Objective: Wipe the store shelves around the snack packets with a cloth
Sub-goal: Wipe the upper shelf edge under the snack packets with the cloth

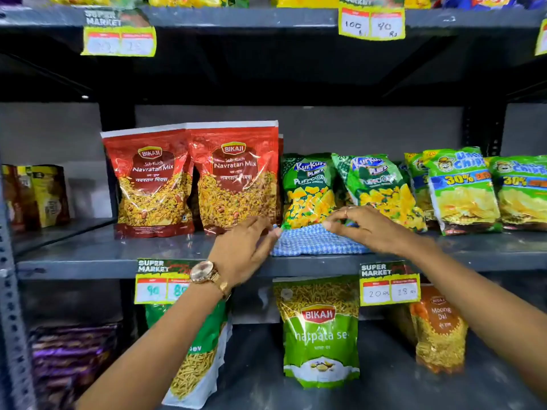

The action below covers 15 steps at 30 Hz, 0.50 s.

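Both forearms reach in: left hand point(245, 247) touches the cloth's point(313, 242) left end, fingers loosely extended; right hand point(370, 229) pinches its rear edge, long axis along the shelf point(118, 255).

This is a shop: grey metal shelves point(118, 253) carry rows of snack packets point(233, 176), and yellow "Super Market" price tags point(389, 287) with handwritten rupee prices hang from the shelves' front edges.

Yellow "Super Market" price tags hang off the shelf edges — one point(389, 287) marked 20 and 18, one point(372, 23) above marked 100 and 80.
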### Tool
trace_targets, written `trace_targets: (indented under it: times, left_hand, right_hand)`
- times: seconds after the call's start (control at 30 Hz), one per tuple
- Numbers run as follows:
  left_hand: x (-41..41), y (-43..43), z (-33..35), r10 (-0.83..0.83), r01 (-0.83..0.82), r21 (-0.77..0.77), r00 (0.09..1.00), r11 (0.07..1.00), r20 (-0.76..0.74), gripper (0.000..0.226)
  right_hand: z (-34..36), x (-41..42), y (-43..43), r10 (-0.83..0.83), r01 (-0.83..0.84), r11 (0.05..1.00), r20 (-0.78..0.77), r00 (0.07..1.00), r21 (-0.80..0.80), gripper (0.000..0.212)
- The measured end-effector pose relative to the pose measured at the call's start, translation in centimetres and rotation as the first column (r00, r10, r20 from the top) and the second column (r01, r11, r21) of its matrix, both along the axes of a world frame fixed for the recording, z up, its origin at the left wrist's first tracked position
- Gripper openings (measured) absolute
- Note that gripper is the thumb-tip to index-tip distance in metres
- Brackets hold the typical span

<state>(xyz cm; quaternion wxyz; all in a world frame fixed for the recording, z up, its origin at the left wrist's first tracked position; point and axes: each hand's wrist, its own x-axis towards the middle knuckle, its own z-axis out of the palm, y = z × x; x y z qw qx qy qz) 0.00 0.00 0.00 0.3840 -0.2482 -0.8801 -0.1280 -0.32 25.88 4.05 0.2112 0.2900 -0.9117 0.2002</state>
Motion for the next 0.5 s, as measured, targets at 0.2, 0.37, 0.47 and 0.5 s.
trace_targets:
  times: [0.2, 0.37, 0.47, 0.5]
  left_hand:
    - [-2.0, -0.5, -0.4, -0.08, 0.079, 0.012, 0.98, 0.997, 0.183, 0.059]
    - [-1.5, -0.7, -0.2, -0.037, 0.119, -0.263, 0.954, 0.957, 0.299, 0.072]
    - [-1.4, -0.4, -0.2, -0.013, 0.118, -0.336, 0.955, 0.934, 0.298, 0.068]
    - [-1.6, -0.3, 0.0, -0.037, 0.145, -0.327, 0.948, 0.934, 0.315, 0.066]
  right_hand:
    - [-1.2, -1.6, -3.3, -0.041, 0.013, 0.993, 0.234, 0.971, 0.119, 0.056]
    - [-1.2, -3.2, -3.8, -0.035, 0.001, 0.997, 0.467, 0.884, 0.071, 0.049]
    - [-1.1, -3.3, -3.9, -0.025, -0.021, 0.996, 0.52, 0.854, 0.081, 0.06]
    - [-1.1, -3.4, -3.8, -0.029, -0.029, 0.994, 0.519, 0.854, 0.104, 0.061]
